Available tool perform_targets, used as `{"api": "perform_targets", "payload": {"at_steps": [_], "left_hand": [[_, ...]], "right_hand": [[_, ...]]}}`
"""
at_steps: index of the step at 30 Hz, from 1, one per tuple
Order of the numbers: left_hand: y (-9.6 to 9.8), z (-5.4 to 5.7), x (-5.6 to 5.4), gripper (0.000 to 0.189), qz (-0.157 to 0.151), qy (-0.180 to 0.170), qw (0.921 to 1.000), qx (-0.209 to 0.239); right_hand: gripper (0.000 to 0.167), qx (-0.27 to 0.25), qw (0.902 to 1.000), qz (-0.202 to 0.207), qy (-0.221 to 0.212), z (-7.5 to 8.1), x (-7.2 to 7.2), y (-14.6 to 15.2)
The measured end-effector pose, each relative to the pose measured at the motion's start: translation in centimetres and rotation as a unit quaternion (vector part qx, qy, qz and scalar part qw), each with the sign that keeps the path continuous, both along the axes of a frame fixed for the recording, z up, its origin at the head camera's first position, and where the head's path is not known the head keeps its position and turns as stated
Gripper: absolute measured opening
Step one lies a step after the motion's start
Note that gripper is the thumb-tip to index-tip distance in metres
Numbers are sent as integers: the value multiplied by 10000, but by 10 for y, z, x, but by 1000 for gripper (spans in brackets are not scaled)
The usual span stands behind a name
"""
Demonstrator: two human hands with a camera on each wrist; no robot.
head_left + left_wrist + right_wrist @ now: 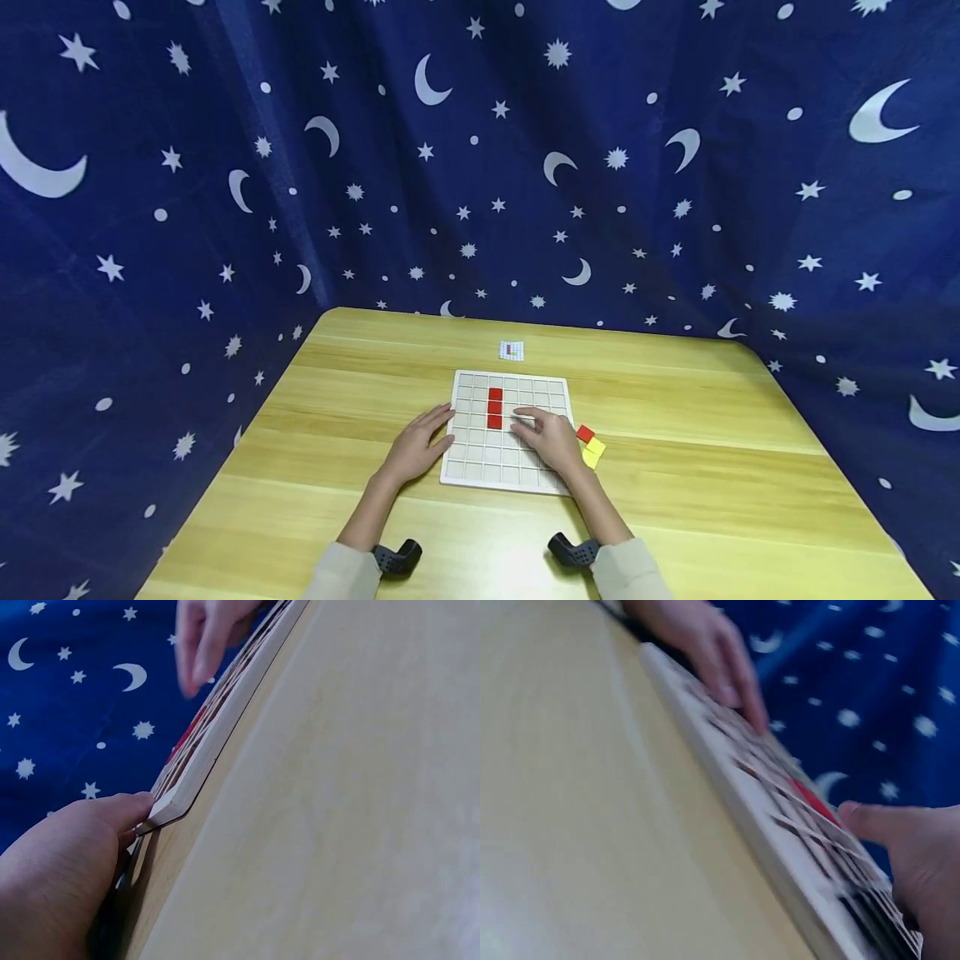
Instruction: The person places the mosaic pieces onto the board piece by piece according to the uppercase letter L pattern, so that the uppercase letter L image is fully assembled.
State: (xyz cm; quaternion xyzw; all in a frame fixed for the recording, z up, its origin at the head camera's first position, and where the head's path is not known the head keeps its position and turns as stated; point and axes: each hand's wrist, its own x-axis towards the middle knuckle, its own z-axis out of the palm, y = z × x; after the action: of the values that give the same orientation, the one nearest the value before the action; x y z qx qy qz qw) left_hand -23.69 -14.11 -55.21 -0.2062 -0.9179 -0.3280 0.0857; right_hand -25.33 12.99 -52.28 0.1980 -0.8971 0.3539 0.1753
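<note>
A white square grid board (468, 468) lies on the wooden table. Three red square tiles (495, 408) sit in a column in its cells, left of centre. Along the board's left edge my left hand (415, 443) rests with fingers extended; its thumb (127, 810) touches near the board's corner in the left wrist view. My right hand (553, 440) hovers above the board's right half, just right of the red column. Its thumb and forefinger are bent but apart, and no tile shows between them. Beside the right edge lie a loose red tile (585, 433) and yellow tiles (595, 448), partly hidden by that hand.
Behind the board lies a small card (512, 351) printed with a grid and coloured cells. A dark blue curtain (480, 167) with moons and stars surrounds the table (360, 367) at the back and sides. Black straps with cameras (401, 558) are on both wrists.
</note>
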Motion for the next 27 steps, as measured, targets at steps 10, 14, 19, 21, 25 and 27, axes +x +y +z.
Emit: {"api": "perform_targets", "payload": {"at_steps": [10, 14, 19, 21, 25, 27], "left_hand": [[2, 1, -1, 46, -27, 145, 9999, 25], [2, 2, 0, 47, -13, 51, 10000, 69], [1, 1, 0, 48, -12, -42, 10000, 27], [1, 1, 0, 48, -15, -10, 10000, 11], [1, 0, -1, 47, -27, 108, 9999, 9], [1, 1, -2, 47, -34, 168, 9999, -18]], "right_hand": [[27, 146, 9932, -1050, -472, -1, 16, 91], [31, 334, 9906, -1103, -738, -1, 16, 101], [36, 594, 9820, -1510, -965, 0, 11, 104], [37, 653, 9791, -1639, -1012, 0, 10, 104], [29, 730, 9768, -1828, -847, 0, 4, 99], [26, 809, 9775, -1803, -743, 2, 2, 93]]}}
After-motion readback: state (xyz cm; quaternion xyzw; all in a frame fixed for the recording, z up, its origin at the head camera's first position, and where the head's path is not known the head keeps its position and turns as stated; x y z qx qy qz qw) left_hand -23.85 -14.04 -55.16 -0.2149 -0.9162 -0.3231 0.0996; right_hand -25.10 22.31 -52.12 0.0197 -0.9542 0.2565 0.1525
